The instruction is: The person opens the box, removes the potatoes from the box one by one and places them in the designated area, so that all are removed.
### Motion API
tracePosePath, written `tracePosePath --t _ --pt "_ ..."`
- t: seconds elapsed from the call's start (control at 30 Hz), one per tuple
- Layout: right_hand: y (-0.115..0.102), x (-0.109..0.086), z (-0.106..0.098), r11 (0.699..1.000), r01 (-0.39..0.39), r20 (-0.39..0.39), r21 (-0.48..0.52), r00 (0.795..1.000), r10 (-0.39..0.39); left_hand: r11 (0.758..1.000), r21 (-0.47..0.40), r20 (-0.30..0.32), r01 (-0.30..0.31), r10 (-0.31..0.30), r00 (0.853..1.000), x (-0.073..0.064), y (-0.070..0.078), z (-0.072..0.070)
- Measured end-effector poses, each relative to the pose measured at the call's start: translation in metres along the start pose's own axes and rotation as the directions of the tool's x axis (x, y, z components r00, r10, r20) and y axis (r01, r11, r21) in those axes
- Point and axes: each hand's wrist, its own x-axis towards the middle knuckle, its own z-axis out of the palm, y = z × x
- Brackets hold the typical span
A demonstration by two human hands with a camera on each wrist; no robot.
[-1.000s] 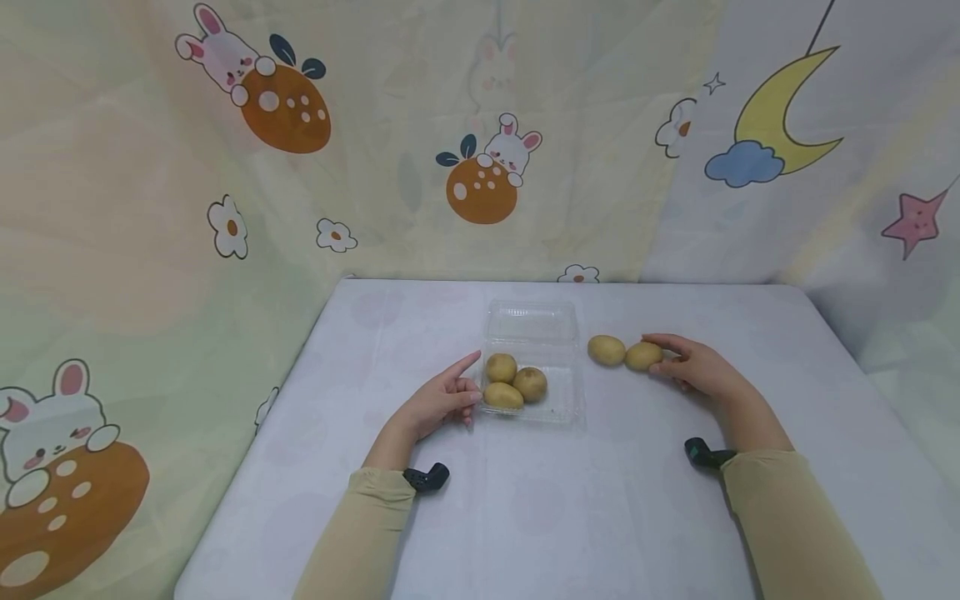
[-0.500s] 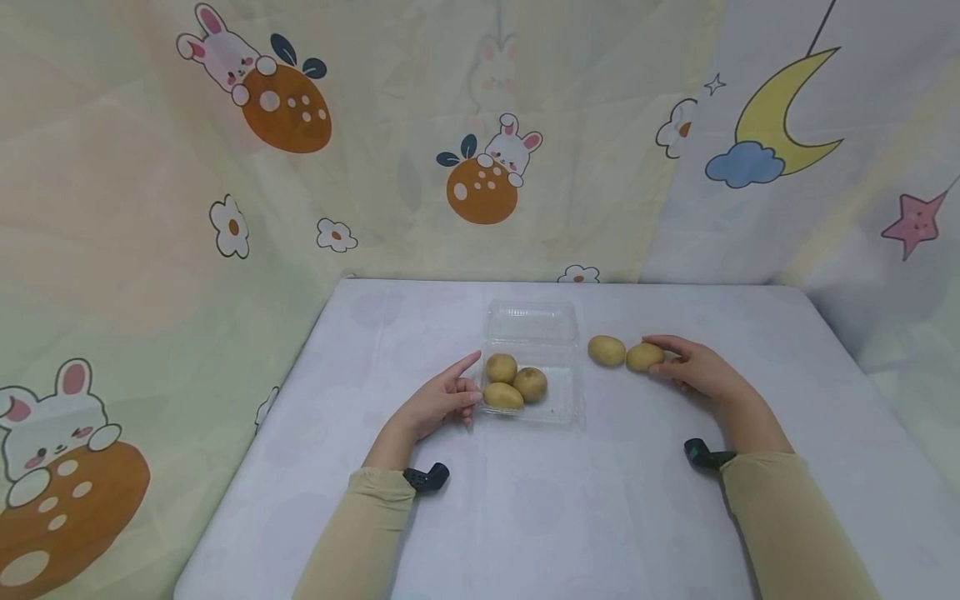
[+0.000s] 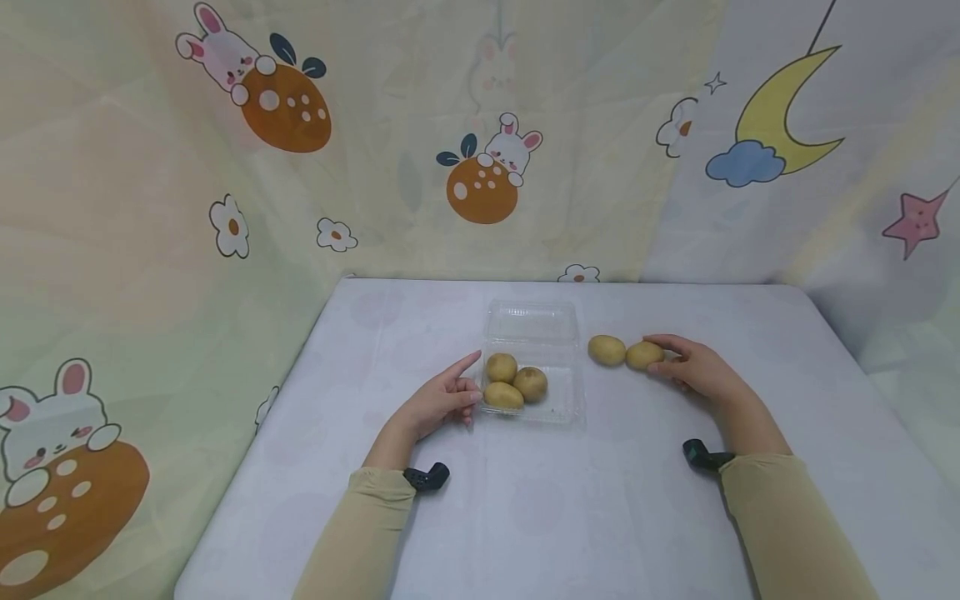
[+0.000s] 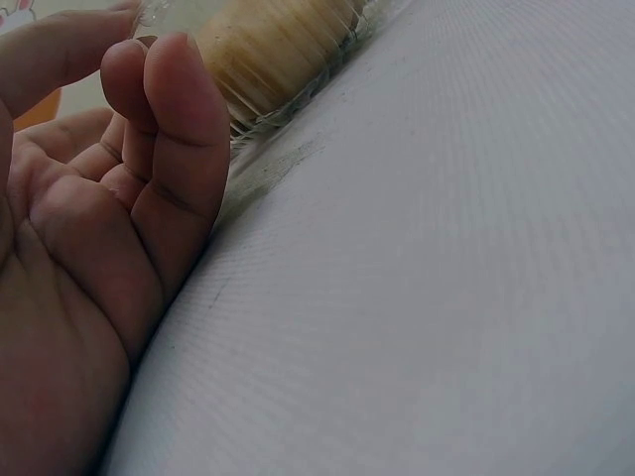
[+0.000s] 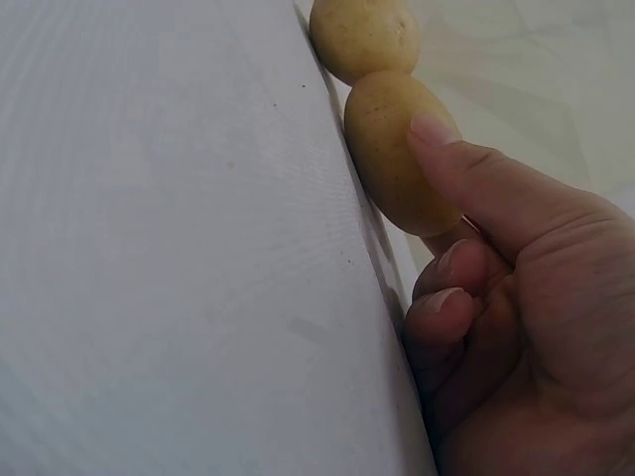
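Observation:
My right hand (image 3: 697,367) pinches a yellow potato (image 3: 643,357) between thumb and fingers at its right end. That potato lies low at the table, its left end up against another potato (image 3: 606,350); the right wrist view has both, with my thumb on the nearer potato (image 5: 397,149). My left hand (image 3: 438,400) is at the left side of a clear plastic clamshell box (image 3: 562,404). Its index finger points straight to the box's edge and its thumb reaches the near left corner, while the other fingers bend loosely. Three potatoes (image 3: 531,384) sit in the box.
The box's hinged lid (image 3: 531,322) lies folded back toward the far side of the white-covered table (image 3: 570,517). A printed cloth wall (image 3: 405,250) rises behind the table's back edge. Black wrist cameras (image 3: 426,477) sit at both sleeve cuffs.

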Motion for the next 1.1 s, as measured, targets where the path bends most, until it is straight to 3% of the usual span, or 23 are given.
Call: tracePosePath --t 0.43,1.1 --pt "0.0051 0.0016 -0.0004 0.999 0.026 -0.019 -0.024 0.999 -0.027 1.0 -0.005 -0.012 0.004 -0.004 1.0 0.0003 0.0018 0.0018" --pt "0.0099 0.0005 -0.0031 0.993 0.066 -0.031 0.096 0.998 -0.063 1.0 -0.001 -0.002 -0.001 0.001 1.0 -0.0024 0.0031 0.0024"
